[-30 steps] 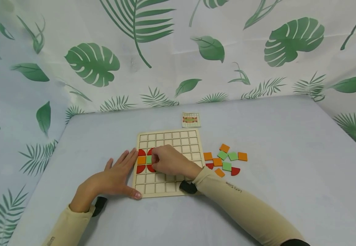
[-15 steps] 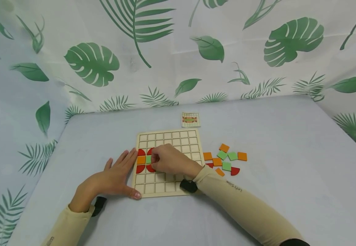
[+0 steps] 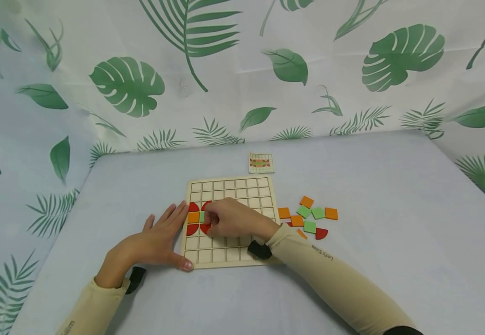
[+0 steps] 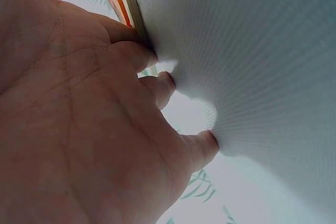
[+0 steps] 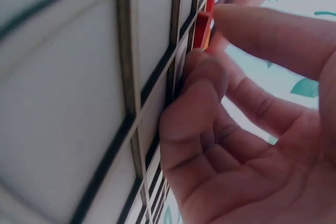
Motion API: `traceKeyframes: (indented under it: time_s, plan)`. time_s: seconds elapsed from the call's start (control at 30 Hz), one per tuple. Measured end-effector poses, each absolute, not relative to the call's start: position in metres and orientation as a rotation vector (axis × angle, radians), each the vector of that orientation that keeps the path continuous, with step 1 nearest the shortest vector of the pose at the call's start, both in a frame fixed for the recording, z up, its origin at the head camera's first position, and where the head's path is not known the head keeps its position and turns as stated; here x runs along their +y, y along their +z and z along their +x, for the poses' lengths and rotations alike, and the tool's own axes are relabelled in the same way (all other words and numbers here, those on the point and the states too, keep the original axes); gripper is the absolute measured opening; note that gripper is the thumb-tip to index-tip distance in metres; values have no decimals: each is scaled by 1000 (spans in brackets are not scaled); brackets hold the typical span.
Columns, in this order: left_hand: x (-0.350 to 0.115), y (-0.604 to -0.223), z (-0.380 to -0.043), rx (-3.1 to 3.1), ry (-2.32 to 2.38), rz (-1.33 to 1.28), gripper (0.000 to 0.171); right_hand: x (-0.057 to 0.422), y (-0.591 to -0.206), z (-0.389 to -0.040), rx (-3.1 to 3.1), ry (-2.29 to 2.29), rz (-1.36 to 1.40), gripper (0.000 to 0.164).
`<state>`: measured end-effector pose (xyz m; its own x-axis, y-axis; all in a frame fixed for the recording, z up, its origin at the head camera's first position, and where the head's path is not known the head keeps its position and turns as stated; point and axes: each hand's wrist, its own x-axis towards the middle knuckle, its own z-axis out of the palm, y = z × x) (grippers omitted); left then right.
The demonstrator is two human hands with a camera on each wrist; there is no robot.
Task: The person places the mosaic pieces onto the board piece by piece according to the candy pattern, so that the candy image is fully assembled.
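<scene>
In the head view my left hand lies spread at the left edge of a wooden grid board, thumb at its lower left corner. The left wrist view shows its fingertips on the white surface beside the board. My right hand is over the board, fingers curled. Its thumb and index fingertips stand around a red quarter-circle tile in the right wrist view. On the board's left side lie red tiles, an orange square tile and a green square tile, partly hidden by the fingers.
Loose orange tiles, green tiles and a red quarter-circle tile lie right of the board. A pattern card lies behind the board. A leaf-print cloth hangs at the back.
The right wrist has shifted slightly right, and the fingers at the red tile have moved a little. The left hand and the loose tiles have stayed in place.
</scene>
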<state>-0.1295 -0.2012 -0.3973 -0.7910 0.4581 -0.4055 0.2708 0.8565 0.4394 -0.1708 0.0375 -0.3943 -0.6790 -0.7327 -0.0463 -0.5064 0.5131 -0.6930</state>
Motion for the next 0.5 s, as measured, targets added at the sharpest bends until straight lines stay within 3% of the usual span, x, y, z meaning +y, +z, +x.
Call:
traceKeyframes:
  time_s: [0.5]
  plan:
    - [-201, -395, -126, 2519, 518, 539, 144, 43, -396, -175, 2397, -995, -1046, 10]
